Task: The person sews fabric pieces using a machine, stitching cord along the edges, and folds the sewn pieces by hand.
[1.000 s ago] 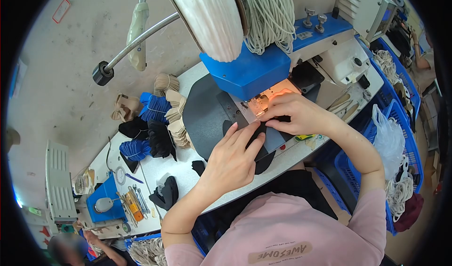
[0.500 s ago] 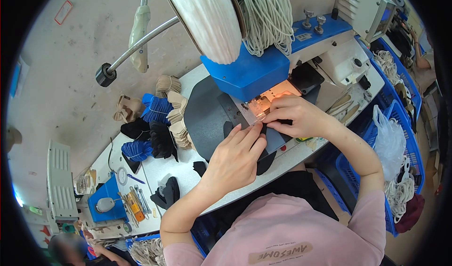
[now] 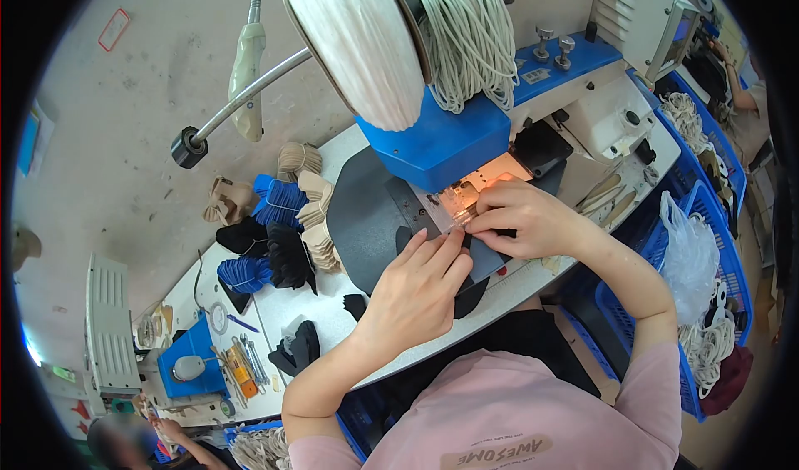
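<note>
Both hands work close together by the lit needle area [image 3: 460,208] of a blue sewing machine [image 3: 437,141]. My left hand [image 3: 420,285] lies with its fingers stretched out over a black fabric piece [image 3: 473,298], fingertips near the presser foot. Thumb and fingers of my right hand [image 3: 526,218] are pinched together just right of the foot, seemingly at the edge of the same fabric; the exact spot is covered by the fingers. The fabric rests on the machine's dark grey plate [image 3: 358,220], and parts of it are hidden beneath my left hand.
Bundles of blue straps [image 3: 279,197], black straps [image 3: 287,253] and beige straps [image 3: 316,212] lie left on the white table [image 3: 333,299]. A white tape spool [image 3: 354,45] and hanging cord coil [image 3: 470,41] stand above. Blue baskets [image 3: 741,291] are at right; another person [image 3: 125,441] sits lower left.
The whole view has shifted slightly, with the machine appearing a little lower. Both hands stay at the needle area, with only small finger movement.
</note>
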### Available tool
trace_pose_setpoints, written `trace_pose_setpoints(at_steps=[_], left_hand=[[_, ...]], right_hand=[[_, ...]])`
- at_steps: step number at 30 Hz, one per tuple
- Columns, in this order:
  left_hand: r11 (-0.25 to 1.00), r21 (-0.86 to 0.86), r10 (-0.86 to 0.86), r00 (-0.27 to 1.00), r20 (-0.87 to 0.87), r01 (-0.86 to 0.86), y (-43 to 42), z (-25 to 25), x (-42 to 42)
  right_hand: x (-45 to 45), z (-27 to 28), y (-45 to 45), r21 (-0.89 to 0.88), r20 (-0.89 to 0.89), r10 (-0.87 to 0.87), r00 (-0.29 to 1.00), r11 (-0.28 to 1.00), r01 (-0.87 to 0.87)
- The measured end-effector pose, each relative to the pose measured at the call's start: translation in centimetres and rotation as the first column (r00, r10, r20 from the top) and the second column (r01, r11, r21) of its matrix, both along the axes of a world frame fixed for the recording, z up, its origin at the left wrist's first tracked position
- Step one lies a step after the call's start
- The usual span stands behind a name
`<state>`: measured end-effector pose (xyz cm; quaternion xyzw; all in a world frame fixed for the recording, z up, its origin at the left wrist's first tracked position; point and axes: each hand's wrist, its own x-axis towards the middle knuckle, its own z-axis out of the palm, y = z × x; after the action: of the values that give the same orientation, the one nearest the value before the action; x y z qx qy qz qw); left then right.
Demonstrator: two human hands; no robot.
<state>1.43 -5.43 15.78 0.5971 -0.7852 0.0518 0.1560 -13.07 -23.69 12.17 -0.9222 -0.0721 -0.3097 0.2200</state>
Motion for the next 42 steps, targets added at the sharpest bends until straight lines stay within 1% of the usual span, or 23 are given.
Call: trace_pose_setpoints(at_steps=[2, 5, 6, 9, 10, 13, 14, 17, 18, 21, 22, 24, 25, 26, 29, 30, 33, 38, 41, 42], left_hand=[[1.0, 0.001, 0.002, 1.0, 0.002, -0.002, -0.1, 0.0, 0.0], [1.0, -0.007, 0.009, 1.0, 0.008, -0.009, 0.0, -0.1, 0.0], [1.0, -0.004, 0.009, 1.0, 0.008, -0.009, 0.1, -0.1, 0.0], [1.0, 0.011, 0.015, 0.998, -0.056, -0.014, 0.0, 0.2, 0.1], [1.0, 0.007, 0.014, 0.999, -0.052, -0.013, -0.1, 0.2, 0.2], [1.0, 0.025, -0.002, 1.0, -0.031, 0.003, 0.0, 0.0, 0.1], [1.0, 0.027, -0.003, 1.0, -0.031, 0.004, 0.0, 0.1, 0.2], [0.993, 0.114, -0.006, 0.998, -0.067, 0.014, -0.1, 0.7, 0.6], [0.994, 0.109, -0.01, 0.998, -0.066, 0.017, 0.0, 0.7, 0.6], [0.998, 0.05, 0.054, 0.985, -0.164, -0.046, 0.7, 0.1, 0.8], [0.998, 0.048, 0.052, 0.985, -0.162, -0.045, 0.8, -0.2, 0.7], [0.991, 0.013, 0.133, 0.981, -0.139, -0.132, 0.7, -1.0, 0.0], [0.984, -0.005, 0.174, 0.976, -0.129, -0.176, 0.6, -1.3, -0.4], [0.984, -0.008, 0.174, 0.976, -0.13, -0.176, 0.5, -1.6, -0.8], [0.962, -0.082, 0.252, 0.963, -0.097, -0.26, 0.0, -2.1, -1.7], [0.963, -0.085, 0.249, 0.963, -0.099, -0.257, -0.1, -2.2, -1.8], [0.946, -0.131, 0.283, 0.951, -0.122, -0.298, -0.5, -2.5, -1.9], [0.935, -0.148, 0.314, 0.946, -0.082, -0.323, -1.0, -2.5, -1.8], [0.925, -0.146, 0.335, 0.935, -0.118, -0.35, -1.4, -2.6, -1.7], [0.925, -0.145, 0.336, 0.934, -0.118, -0.351, -1.5, -2.6, -1.7]], right_hand=[[0.0, 0.3, 0.3, -0.013, 0.017, 0.003, 1.0, 1.0, -0.003], [-0.3, 1.5, 1.3, -0.157, -0.087, -0.118, 0.989, 0.982, 0.103], [-0.2, 1.2, 1.2, -0.154, -0.087, -0.117, 0.989, 0.983, 0.103], [0.2, 0.2, 0.4, 0.119, -0.051, -0.041, 0.998, 0.992, 0.047], [0.1, 0.3, 0.3, 0.115, -0.046, -0.042, 0.998, 0.992, 0.047], [-0.1, 0.3, 0.6, 0.36, -0.093, -0.162, 0.982, 0.914, 0.185], [-0.1, 0.2, 0.8, 0.362, -0.093, -0.163, 0.982, 0.913, 0.186], [0.1, 0.0, 0.8, 0.344, -0.016, -0.187, 0.982, 0.921, 0.181], [0.1, 0.0, 0.8, 0.34, -0.014, -0.19, 0.982, 0.922, 0.183], [0.2, 0.1, 1.0, 0.362, -0.032, -0.215, 0.976, 0.908, 0.212], [0.2, 0.5, 1.2, 0.36, -0.03, -0.216, 0.976, 0.908, 0.212], [0.1, 2.0, 2.0, 0.37, -0.216, -0.27, 0.938, 0.867, 0.334], [0.1, 2.4, 2.4, 0.367, -0.307, -0.29, 0.906, 0.843, 0.394], [0.2, 2.4, 2.8, 0.364, -0.306, -0.291, 0.906, 0.844, 0.394], [0.2, 2.0, 4.0, 0.128, -0.207, -0.466, 0.86, 0.859, 0.496], [0.3, 2.0, 4.3, 0.124, -0.207, -0.468, 0.859, 0.858, 0.498], [0.6, 2.0, 4.8, 0.157, -0.284, -0.504, 0.816, 0.815, 0.558], [1.3, 2.0, 5.2, 0.133, -0.294, -0.534, 0.793, 0.799, 0.587], [1.7, 2.6, 5.0, 0.002, -0.407, -0.549, 0.73, 0.799, 0.602], [1.8, 3.0, 4.9, 0.003, -0.409, -0.548, 0.73, 0.799, 0.601]])
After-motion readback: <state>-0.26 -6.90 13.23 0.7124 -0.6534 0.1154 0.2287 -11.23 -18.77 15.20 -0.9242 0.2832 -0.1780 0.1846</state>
